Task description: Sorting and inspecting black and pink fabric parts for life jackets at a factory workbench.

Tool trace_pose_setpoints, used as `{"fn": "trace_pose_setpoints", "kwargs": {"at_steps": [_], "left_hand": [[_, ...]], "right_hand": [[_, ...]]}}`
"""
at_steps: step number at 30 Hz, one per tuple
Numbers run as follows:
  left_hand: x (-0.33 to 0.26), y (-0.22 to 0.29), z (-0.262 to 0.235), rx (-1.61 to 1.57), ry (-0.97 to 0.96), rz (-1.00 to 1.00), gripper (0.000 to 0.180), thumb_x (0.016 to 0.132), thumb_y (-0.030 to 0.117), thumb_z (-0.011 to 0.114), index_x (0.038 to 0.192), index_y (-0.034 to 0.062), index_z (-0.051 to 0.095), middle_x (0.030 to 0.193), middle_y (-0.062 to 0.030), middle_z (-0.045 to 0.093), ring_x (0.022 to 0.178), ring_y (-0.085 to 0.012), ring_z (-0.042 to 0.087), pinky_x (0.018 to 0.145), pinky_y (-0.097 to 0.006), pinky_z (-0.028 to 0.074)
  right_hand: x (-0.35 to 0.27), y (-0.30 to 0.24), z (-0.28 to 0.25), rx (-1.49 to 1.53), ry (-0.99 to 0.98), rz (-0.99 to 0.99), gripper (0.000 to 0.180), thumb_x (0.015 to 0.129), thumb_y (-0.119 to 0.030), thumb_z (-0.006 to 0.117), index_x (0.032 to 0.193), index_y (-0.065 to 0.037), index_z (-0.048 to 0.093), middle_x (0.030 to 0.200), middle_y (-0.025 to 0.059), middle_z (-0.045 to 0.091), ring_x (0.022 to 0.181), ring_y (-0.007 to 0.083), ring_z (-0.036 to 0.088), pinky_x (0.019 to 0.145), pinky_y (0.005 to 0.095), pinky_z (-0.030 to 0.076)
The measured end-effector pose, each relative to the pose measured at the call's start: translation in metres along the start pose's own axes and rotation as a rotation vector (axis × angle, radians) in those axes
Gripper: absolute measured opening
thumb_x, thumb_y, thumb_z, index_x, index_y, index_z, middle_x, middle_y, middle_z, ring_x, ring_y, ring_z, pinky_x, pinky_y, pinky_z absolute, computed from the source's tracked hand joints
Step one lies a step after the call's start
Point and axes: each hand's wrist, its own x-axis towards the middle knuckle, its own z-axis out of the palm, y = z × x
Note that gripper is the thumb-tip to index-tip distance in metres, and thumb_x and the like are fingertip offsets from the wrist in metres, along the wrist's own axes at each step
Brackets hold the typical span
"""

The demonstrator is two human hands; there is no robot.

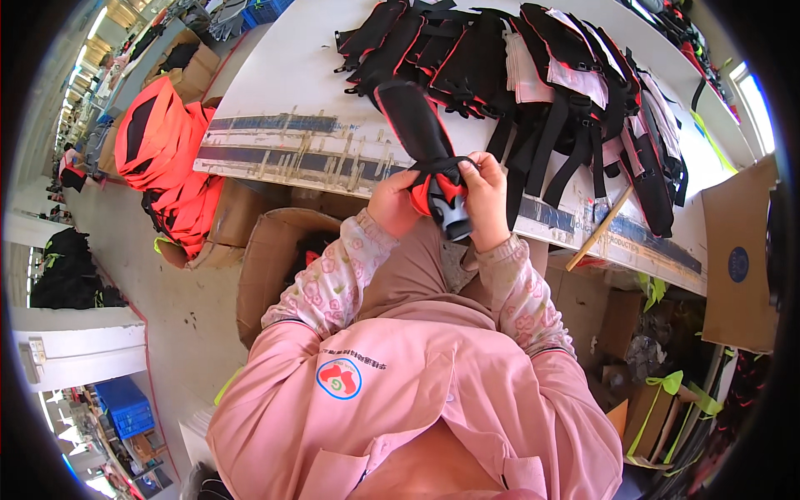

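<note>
Both my hands hold a black padded strap point(410, 119) with red edging, just off the near edge of a white worktable point(283, 50). My left hand point(393, 202) is closed on the gathered red and black fabric at the strap's near end. My right hand point(487, 197) pinches the other side of that end, thumb and fingers together. A grey and black piece point(453, 223) hangs below, between the hands; its kind is unclear. The strap's far part reaches over the table toward a pile of similar black straps point(475, 67), several with webbing and buckles.
A wooden stick point(602, 227) projects over the table's front edge. Bright orange-red fabric pieces point(167, 142) are heaped at left above a cardboard box point(218, 229). An open carton point(267, 275) stands by my left forearm; another cardboard box point(742, 258) is at far right.
</note>
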Motion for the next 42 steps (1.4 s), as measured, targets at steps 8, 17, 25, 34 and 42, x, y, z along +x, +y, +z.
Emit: {"fn": "trace_pose_setpoints", "kwargs": {"at_steps": [8, 17, 25, 34, 42], "left_hand": [[0.007, 0.031, 0.007, 1.156, 0.165, 0.539, 0.028, 0.084, 0.009, 0.056, 0.110, -0.0022, 0.055, 0.096, -0.0064, 0.063, 0.089, -0.0122, 0.059, 0.079, -0.026, 0.048], [-0.005, -0.006, 0.044, -0.290, 0.097, -0.049, 0.042, 0.092, 0.042, 0.047, 0.111, 0.0046, 0.055, 0.101, -0.0099, 0.064, 0.086, -0.0173, 0.064, 0.077, -0.031, 0.054], [-0.001, 0.003, -0.008, -0.230, 0.064, 0.045, 0.044, 0.095, 0.042, 0.041, 0.115, 0.0049, 0.054, 0.110, -0.0100, 0.061, 0.097, -0.0170, 0.061, 0.084, -0.032, 0.051], [-0.019, 0.025, 0.012, -0.243, -0.334, 0.054, 0.046, 0.095, 0.038, 0.043, 0.123, 0.0010, 0.048, 0.115, -0.0087, 0.060, 0.102, -0.0197, 0.059, 0.093, -0.034, 0.046], [-0.011, 0.057, 0.022, -0.241, -0.076, 0.068, 0.050, 0.094, 0.045, 0.040, 0.115, 0.0017, 0.053, 0.106, -0.0148, 0.062, 0.096, -0.0277, 0.061, 0.086, -0.040, 0.049]], "right_hand": [[-0.011, -0.020, 0.021, 0.658, -0.303, 0.389, 0.023, 0.091, -0.021, 0.052, 0.106, -0.002, 0.054, 0.100, 0.0055, 0.060, 0.091, 0.0161, 0.059, 0.084, 0.0312, 0.046], [-0.001, -0.045, 0.011, 0.418, -0.082, -0.014, 0.015, 0.096, -0.018, 0.044, 0.101, -0.005, 0.050, 0.098, 0.0083, 0.061, 0.091, 0.0190, 0.060, 0.083, 0.0324, 0.049], [-0.013, -0.010, -0.001, 0.013, 0.027, -0.106, 0.013, 0.095, -0.016, 0.051, 0.087, -0.006, 0.051, 0.083, -0.0022, 0.049, 0.077, 0.0060, 0.044, 0.077, 0.0205, 0.037], [-0.007, -0.027, -0.008, 0.587, -0.397, 0.193, 0.043, 0.097, -0.034, 0.041, 0.116, 0.003, 0.051, 0.115, 0.0103, 0.057, 0.111, 0.0204, 0.052, 0.098, 0.0360, 0.038], [-0.003, -0.038, 0.009, 0.753, -0.338, 0.154, 0.033, 0.095, -0.031, 0.047, 0.114, -0.004, 0.050, 0.121, 0.0111, 0.055, 0.115, 0.0251, 0.050, 0.103, 0.0404, 0.034]]}}
